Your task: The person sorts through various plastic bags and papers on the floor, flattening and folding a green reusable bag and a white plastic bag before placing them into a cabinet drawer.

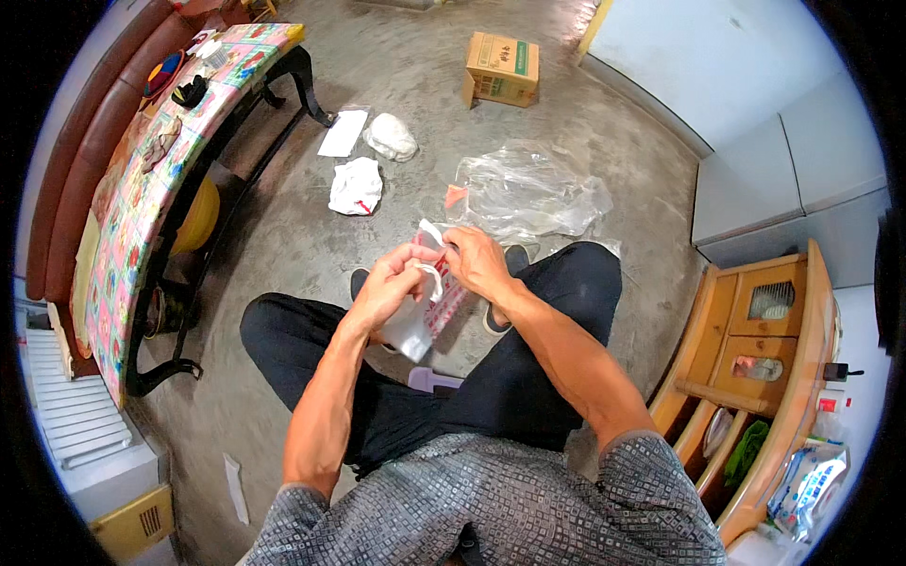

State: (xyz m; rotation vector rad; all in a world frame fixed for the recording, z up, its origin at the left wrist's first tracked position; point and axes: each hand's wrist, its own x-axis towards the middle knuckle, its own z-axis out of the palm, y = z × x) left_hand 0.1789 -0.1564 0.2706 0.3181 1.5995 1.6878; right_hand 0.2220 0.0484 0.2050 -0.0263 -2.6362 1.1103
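Between my knees I hold up a plastic bag (417, 331), partly clear with red print, by its top edge. My left hand (394, 281) pinches the bag's rim on the left, beside a white handle strip. My right hand (476, 260) grips the upper right part of the same bag, its fingertips close to the left ones. What lies inside the bag cannot be made out. On the floor ahead are a folded white cloth (355, 187) with a red mark, a white bundle (391, 136), a white sheet (344, 133) and a crumpled clear plastic bag (534, 191).
A cardboard box (501, 69) stands farther off on the concrete floor. To the left is a long table (152, 170) with a flowered cover; to the right, a wooden cabinet (750, 332). Part of a purple plastic object (429, 380) shows between my thighs.
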